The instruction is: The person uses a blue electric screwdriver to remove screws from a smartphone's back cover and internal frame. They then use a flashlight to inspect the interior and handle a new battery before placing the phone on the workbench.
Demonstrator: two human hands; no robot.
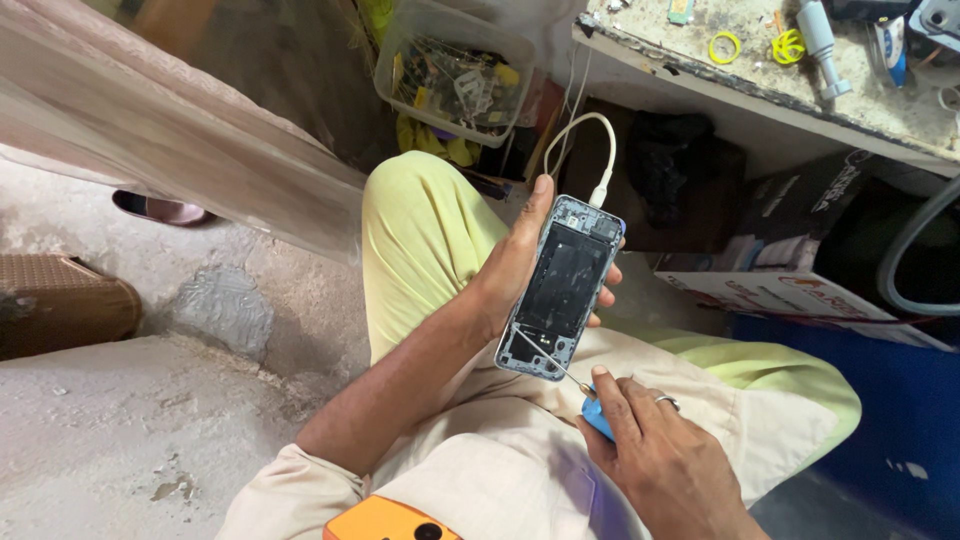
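My left hand (515,262) holds an opened smartphone (562,285) with its back cover off, the black inside showing. A white cable (590,150) is plugged into the phone's top end. My right hand (655,450) grips a small screwdriver with a blue handle (597,415); its thin metal shaft (545,357) reaches up-left to the phone's lower end. There is a ring on one finger of the right hand. Both hands hover above my lap, over yellow-green trousers (420,230).
A clear plastic bin (455,70) of small parts sits on the floor ahead. A dirty workbench (800,80) at the upper right carries yellow rubber bands and tools. Cardboard boxes (800,260) and a blue surface lie to the right. An orange object (385,520) is at the bottom edge.
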